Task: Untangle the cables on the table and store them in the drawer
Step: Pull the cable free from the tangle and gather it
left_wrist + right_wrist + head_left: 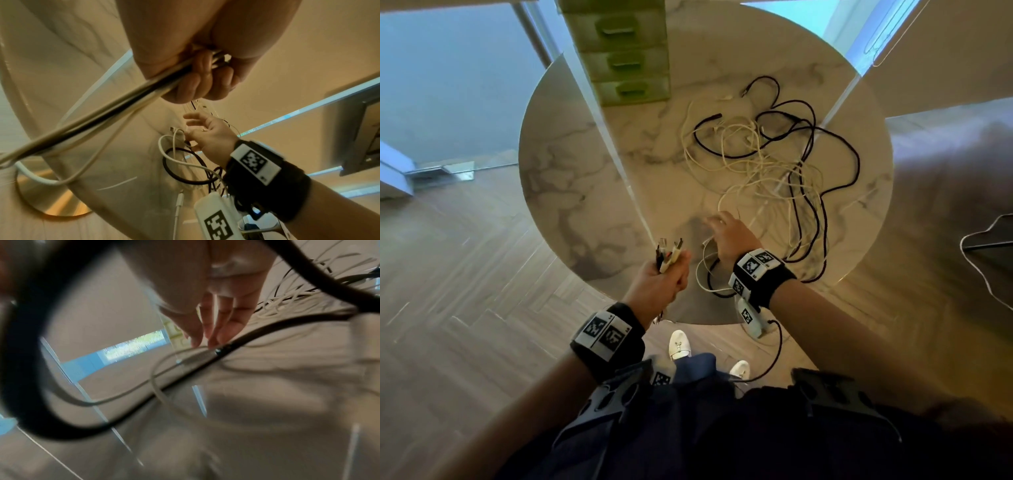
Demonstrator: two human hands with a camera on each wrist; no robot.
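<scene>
head view: left hand (pixel 659 284) clenched in a fist around a bunch of black and white cable ends with metal plugs (pixel 669 251), plugs sticking up out of the fist, held over the near edge of the round marble-patterned table (pixel 571 178). right hand (pixel 729 236) reaches onto the table, fingers loosely spread and lowered onto white strands at the near side of the tangled pile of black and white cables (pixel 774 161). whether it grips a strand cannot be told here. the pile lies across the right half of the table. small green plastic drawer unit (pixel 625 58) stands at the far edge, drawers closed, well apart from the pile.

left wrist view: left hand (pixel 197 68) curled tight, cables running out of the fist as a taut bundle toward lower left. right hand (pixel 207 136) further off, fingers mostly extended, thumb and forefinger close at a white cable end; black and white loops lie beneath it.

right wrist view: blurred. right hand (pixel 216 316) with fingers (pixel 228 324) straight and pointing down, tips at or just above a black plug end on the tabletop. contact uncertain. a thick black loop crosses close to the lens.
</scene>
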